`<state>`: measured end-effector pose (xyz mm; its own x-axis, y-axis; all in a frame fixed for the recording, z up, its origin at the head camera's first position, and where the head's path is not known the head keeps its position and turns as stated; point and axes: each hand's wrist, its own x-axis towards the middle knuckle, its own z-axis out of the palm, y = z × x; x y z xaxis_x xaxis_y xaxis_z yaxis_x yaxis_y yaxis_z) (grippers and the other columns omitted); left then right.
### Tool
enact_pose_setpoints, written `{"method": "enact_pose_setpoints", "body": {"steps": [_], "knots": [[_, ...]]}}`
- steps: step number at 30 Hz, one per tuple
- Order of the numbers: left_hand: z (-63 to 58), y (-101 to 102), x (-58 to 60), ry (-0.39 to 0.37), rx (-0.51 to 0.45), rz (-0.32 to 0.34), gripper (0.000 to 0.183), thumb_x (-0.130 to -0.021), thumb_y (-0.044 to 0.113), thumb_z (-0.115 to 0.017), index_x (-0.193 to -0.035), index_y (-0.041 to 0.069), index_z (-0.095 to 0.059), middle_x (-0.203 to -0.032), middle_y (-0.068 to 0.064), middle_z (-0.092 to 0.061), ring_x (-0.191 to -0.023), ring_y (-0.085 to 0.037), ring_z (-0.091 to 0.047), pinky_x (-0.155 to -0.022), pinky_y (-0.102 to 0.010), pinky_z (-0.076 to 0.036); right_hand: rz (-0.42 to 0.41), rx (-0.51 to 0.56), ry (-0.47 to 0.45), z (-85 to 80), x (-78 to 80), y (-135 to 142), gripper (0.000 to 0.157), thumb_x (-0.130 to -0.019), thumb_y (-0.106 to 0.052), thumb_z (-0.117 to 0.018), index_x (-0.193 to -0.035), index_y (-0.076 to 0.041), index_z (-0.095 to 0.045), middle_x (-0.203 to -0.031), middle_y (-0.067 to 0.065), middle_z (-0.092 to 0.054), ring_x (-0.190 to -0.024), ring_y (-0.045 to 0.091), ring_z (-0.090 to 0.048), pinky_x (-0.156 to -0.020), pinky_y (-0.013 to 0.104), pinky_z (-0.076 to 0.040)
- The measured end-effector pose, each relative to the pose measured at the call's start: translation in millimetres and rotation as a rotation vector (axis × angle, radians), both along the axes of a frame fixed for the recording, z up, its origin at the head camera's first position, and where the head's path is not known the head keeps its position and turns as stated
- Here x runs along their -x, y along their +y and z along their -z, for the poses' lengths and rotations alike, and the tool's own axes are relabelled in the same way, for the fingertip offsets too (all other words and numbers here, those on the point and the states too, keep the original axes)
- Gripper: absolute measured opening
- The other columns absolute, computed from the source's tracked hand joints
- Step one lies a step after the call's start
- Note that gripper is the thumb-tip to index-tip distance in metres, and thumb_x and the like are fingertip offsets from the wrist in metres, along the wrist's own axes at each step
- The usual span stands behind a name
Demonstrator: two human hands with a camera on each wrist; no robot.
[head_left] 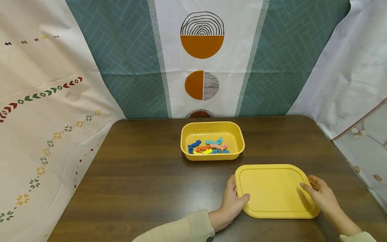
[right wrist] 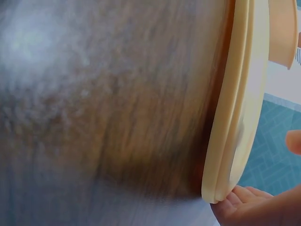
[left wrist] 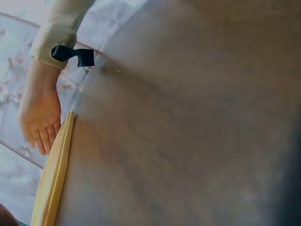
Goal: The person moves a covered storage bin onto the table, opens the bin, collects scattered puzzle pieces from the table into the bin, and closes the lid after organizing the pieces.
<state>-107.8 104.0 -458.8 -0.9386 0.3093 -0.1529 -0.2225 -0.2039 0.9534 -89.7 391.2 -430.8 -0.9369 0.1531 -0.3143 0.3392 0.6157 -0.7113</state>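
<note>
A flat yellow lid (head_left: 276,191) with rounded corners is at the right front of the table. My left hand (head_left: 231,203) grips its left edge, thumb over the top and fingers along the side. At the opposite edge is my right hand (head_left: 323,195), its thumb raised above the surface. In the left wrist view, this right hand (left wrist: 41,117) has straight fingers beside the rim of the lid (left wrist: 54,179). The right wrist view has its fingertips at the end of the lid (right wrist: 235,108), the thumb held apart.
Behind the lid stands a yellow box (head_left: 212,157) without a cover, holding several small coloured pieces (head_left: 208,146) in blue, orange, pink and yellow. The brown wooden table (head_left: 136,181) reaches back to a patterned curtain (head_left: 199,84), with more cloth at both sides.
</note>
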Motion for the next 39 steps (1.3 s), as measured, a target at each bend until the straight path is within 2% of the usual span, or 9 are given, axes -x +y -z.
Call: {"method": "enact_pose_setpoints", "body": {"steps": [6,12,16,19,22,27,30,33,39], "knots": [[-4.8,-4.1,2.7,-0.021,-0.026,-0.041,0.077,-0.082,-0.005,-0.056,-0.145,-0.012,-0.013,-0.152,-0.03,-0.016,-0.143,-0.04,-0.015,-0.115,-0.05,-0.016,0.03,0.02,0.001,-1.7,-0.2,-0.4,0.078,-0.102,-0.036,-0.038,-0.141,0.02,-0.002,-0.145,0.043,-0.01,-0.13,0.06,-0.016,-0.101,0.067,-0.023],[-6.3,-8.5,3.0,-0.027,-0.004,-0.04,0.077,-0.082,-0.004,-0.057,-0.146,-0.011,-0.014,-0.152,-0.028,-0.019,-0.143,-0.039,-0.016,-0.115,-0.051,-0.016,0.063,0.053,-0.012,-1.3,-3.0,-0.5,0.076,-0.102,-0.037,-0.036,-0.143,0.018,-0.005,-0.145,0.042,-0.014,-0.13,0.059,-0.017,-0.102,0.066,-0.023],[-4.9,-10.5,2.9,-0.029,0.004,-0.036,0.076,-0.083,-0.003,-0.058,-0.145,-0.01,-0.016,-0.152,-0.027,-0.02,-0.143,-0.038,-0.016,-0.114,-0.051,-0.017,0.076,0.026,0.015,-0.1,-5.4,-0.5,0.075,-0.101,-0.04,-0.036,-0.144,0.016,-0.009,-0.146,0.038,-0.018,-0.13,0.057,-0.022,-0.106,0.031,-0.036],[-5.2,-12.1,3.9,-0.027,0.015,-0.038,0.074,-0.083,-0.003,-0.059,-0.145,-0.01,-0.019,-0.151,-0.027,-0.022,-0.142,-0.038,-0.019,-0.113,-0.051,-0.02,0.091,-0.004,0.043,0.1,-7.1,-0.3,0.075,-0.101,-0.042,-0.036,-0.145,0.014,-0.013,-0.146,0.036,-0.024,-0.128,0.055,-0.027,-0.078,0.002,-0.035],[-6.4,-13.9,5.3,-0.027,0.028,-0.038,0.073,-0.083,-0.001,-0.06,-0.144,-0.01,-0.021,-0.15,-0.026,-0.024,-0.142,-0.038,-0.02,-0.112,-0.052,-0.024,0.104,0.003,0.058,-1.1,-8.0,-0.6,0.074,-0.101,-0.043,-0.037,-0.146,0.012,-0.014,-0.146,0.036,-0.025,-0.129,0.054,-0.027,-0.068,-0.001,-0.029],[-9.1,-18.4,7.2,-0.029,0.033,-0.026,0.073,-0.084,0.001,-0.061,-0.145,-0.009,-0.021,-0.151,-0.026,-0.025,-0.142,-0.04,-0.02,-0.11,-0.054,-0.026,0.136,0.036,0.072,-4.5,-8.6,-3.7,0.073,-0.101,-0.043,-0.036,-0.147,0.008,-0.016,-0.148,0.031,-0.023,-0.133,0.05,-0.025,-0.086,0.001,-0.031],[-9.7,-21.9,7.3,-0.027,0.028,-0.015,0.074,-0.085,0.0,-0.06,-0.145,-0.009,-0.02,-0.152,-0.026,-0.023,-0.142,-0.039,-0.018,-0.111,-0.052,-0.025,0.15,0.038,0.082,-6.2,-9.5,-5.7,0.071,-0.1,-0.044,-0.038,-0.148,0.006,-0.019,-0.149,0.023,-0.023,-0.139,0.034,-0.028,-0.088,0.003,-0.034],[-11.0,-25.7,6.5,-0.008,0.015,-0.004,0.075,-0.084,-0.001,-0.06,-0.146,-0.009,-0.018,-0.153,-0.025,-0.02,-0.143,-0.037,-0.017,-0.112,-0.049,-0.025,0.156,0.033,0.1,-7.6,-10.8,-7.8,0.07,-0.1,-0.044,-0.04,-0.147,0.005,-0.022,-0.149,0.014,-0.025,-0.133,0.009,-0.035,-0.077,-0.001,-0.033],[-15.9,-31.5,6.0,0.037,-0.03,-0.012,0.078,-0.084,-0.003,-0.06,-0.147,-0.008,-0.015,-0.153,-0.026,-0.018,-0.143,-0.037,-0.016,-0.112,-0.047,-0.023,0.201,0.079,0.168,-10.4,-12.4,-14.6,0.068,-0.099,-0.041,-0.044,-0.145,0.007,-0.027,-0.134,-0.019,-0.044,-0.098,-0.021,-0.04,-0.072,0.001,-0.035]]}}
